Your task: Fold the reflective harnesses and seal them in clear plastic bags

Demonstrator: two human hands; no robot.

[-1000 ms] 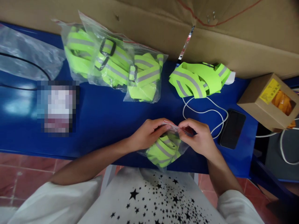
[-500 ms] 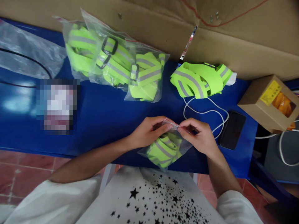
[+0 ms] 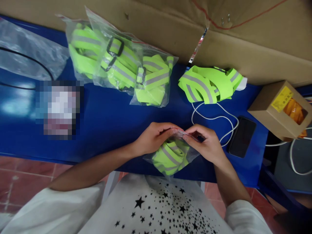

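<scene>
Both my hands pinch the red-edged top strip of a clear zip-lock bag (image 3: 193, 155) at the table's near edge. Inside the bag lies a folded neon-yellow reflective strap (image 3: 170, 157) with grey stripes. My left hand (image 3: 156, 138) grips the strip's left part, thumb against fingers. My right hand (image 3: 206, 141) pinches it a little further right, close to the left fingertips. Beyond my hands, an unbagged reflective belt (image 3: 209, 84) lies in a loose heap. To its left, bagged straps (image 3: 153, 79) with black buckles lie in a row.
A black phone (image 3: 242, 136) and a white cable (image 3: 216, 117) lie right of my hands. A cardboard box (image 3: 265, 107) with an orange item stands at the right. Leftward are a pixelated object (image 3: 60, 109), plastic sheeting (image 3: 29, 52) and a black cable. Brown cardboard (image 3: 156, 22) borders the blue table's back.
My right hand has shifted slightly left along the bag's top strip, so the fingertips of both hands are nearer together. The bag stays in place.
</scene>
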